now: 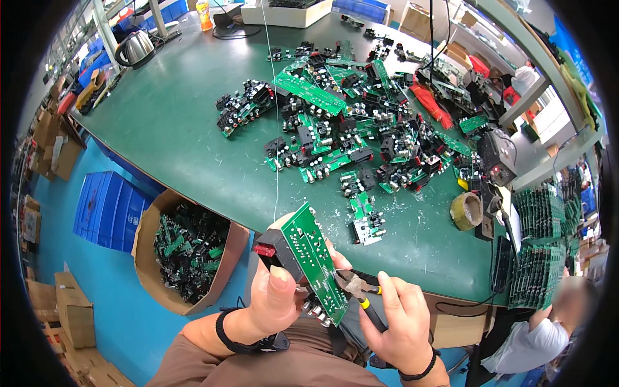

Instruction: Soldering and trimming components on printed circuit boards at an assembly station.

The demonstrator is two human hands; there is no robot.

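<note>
My left hand (pixel 277 298) is closed round a green circuit board (pixel 314 261), tilted up in front of my lap with its soldered side showing. A black housing with a red part sits along the board's left edge, and round metal connectors stick out at its lower end. In my right hand (pixel 401 320) is a pair of cutting pliers (pixel 358 287) with black and yellow handles. The pliers' jaws are at the board's right edge; whether they bite on anything is too small to tell. Beyond, a heap of similar circuit boards (pixel 313 92) lies on the green table (pixel 174 116).
A cardboard box (pixel 235 258) full of boards stands at the table's left front edge, by a blue crate (pixel 109 209). To the right are a tape roll (pixel 466 211), a black control unit (pixel 496 157) and stacked boards (pixel 535 274). Another person (pixel 529 342) sits at lower right.
</note>
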